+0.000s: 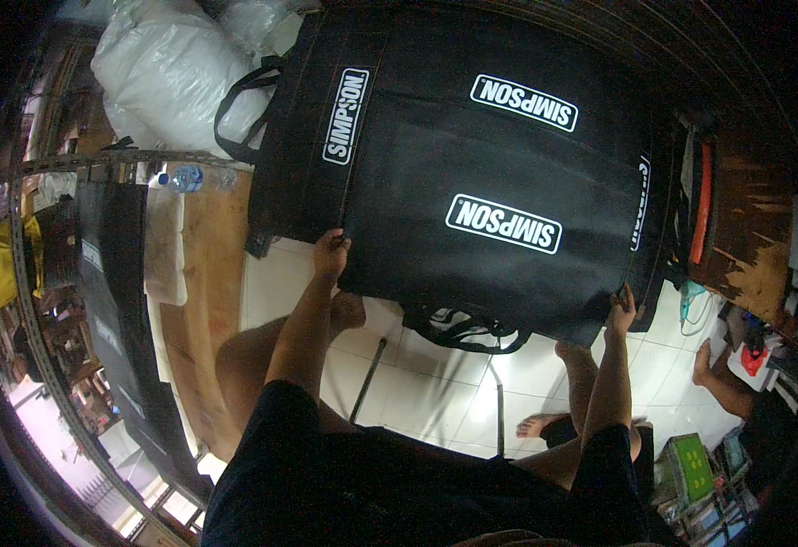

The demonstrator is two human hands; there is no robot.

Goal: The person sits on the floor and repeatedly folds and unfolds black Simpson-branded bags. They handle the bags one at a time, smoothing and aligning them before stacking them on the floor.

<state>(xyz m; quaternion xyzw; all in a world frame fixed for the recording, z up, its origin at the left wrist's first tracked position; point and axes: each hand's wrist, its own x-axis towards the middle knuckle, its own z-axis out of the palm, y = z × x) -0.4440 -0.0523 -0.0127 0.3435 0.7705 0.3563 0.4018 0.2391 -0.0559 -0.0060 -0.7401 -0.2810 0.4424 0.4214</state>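
Note:
A large black fabric bag (417, 164), with white printed labels, lies spread flat in front of me. My left hand (330, 253) is closed on its near edge at the left, fingers and thumb pinching the material. At the near right corner, my right hand (621, 310) pinches the same bag. A black strap handle (472, 345) hangs in a loop from the near edge between my hands. Another black handle (226, 118) sticks out at the far left side. What the bag rests on is hidden beneath it.
White plastic sacks (166, 68) lie at the far left. A plastic bottle (185, 179) rests by the wooden board (207, 264), beside a metal rack and more black labelled material (112, 273). Thin metal legs (499, 406) stand on the tiled floor (435, 392). Another person's foot (704, 365) shows right.

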